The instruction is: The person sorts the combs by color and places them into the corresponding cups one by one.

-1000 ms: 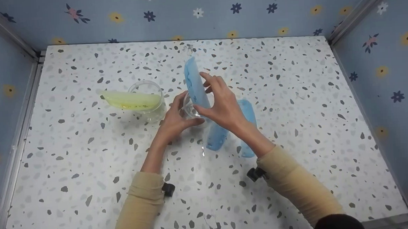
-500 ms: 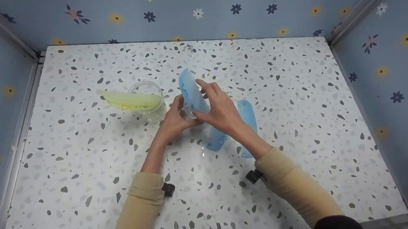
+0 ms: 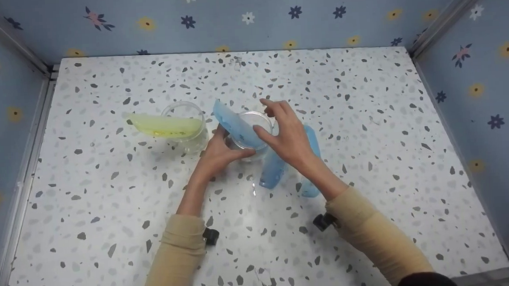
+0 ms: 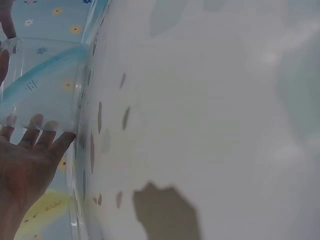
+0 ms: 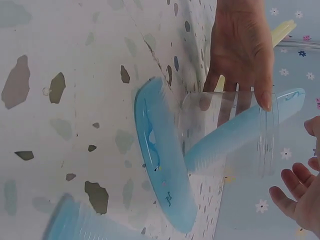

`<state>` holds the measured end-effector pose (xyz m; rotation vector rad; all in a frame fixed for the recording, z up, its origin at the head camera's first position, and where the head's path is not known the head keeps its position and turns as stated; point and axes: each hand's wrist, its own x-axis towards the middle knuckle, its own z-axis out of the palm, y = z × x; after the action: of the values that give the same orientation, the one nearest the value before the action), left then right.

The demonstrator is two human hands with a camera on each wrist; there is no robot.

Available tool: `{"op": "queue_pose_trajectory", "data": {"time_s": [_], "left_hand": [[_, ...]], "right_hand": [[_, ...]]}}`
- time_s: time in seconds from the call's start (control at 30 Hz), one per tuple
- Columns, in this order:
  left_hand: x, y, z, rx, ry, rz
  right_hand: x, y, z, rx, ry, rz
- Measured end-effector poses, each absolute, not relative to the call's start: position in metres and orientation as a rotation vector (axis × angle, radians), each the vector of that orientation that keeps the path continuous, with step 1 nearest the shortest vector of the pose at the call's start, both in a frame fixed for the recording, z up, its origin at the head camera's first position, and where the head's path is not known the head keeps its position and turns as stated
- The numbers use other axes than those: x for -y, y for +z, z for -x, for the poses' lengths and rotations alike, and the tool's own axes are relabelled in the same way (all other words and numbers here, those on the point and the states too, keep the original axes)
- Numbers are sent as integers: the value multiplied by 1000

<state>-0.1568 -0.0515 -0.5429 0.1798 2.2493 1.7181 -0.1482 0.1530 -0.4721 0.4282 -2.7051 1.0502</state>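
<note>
A blue comb (image 3: 236, 124) leans inside a clear plastic cup (image 5: 250, 162), its upper end sticking out over the rim toward the back left. My left hand (image 3: 216, 156) grips this cup from the left, thumb in front and fingers behind. Just right of the rim is my right hand (image 3: 290, 136), fingers spread and nothing in them; the right wrist view shows the fingers (image 5: 290, 192) apart from the comb. Two more blue combs lie on the table, one close to the cup (image 5: 162, 165) and the other farther right (image 3: 311, 189), partly hidden under my right forearm.
Left of my left hand stands a second clear cup (image 3: 195, 142) with a yellow-green comb (image 3: 164, 125) leaning out to the left. The speckled white table (image 3: 111, 233) has flower-patterned blue walls (image 3: 248, 32) at its back and sides.
The blue comb has come down into the cup and tilted over to the left. My right hand has let go of it and moved off to the right. The left hand stays on the cup.
</note>
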Motion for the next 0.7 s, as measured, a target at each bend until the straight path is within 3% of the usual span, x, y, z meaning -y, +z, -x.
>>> {"op": "queue_pose_trajectory", "data": {"time_s": [0.7], "left_hand": [[51, -545, 159, -2230, 1742, -176]], "right_hand": [[-232, -492, 138, 2892, 1032, -17]]}}
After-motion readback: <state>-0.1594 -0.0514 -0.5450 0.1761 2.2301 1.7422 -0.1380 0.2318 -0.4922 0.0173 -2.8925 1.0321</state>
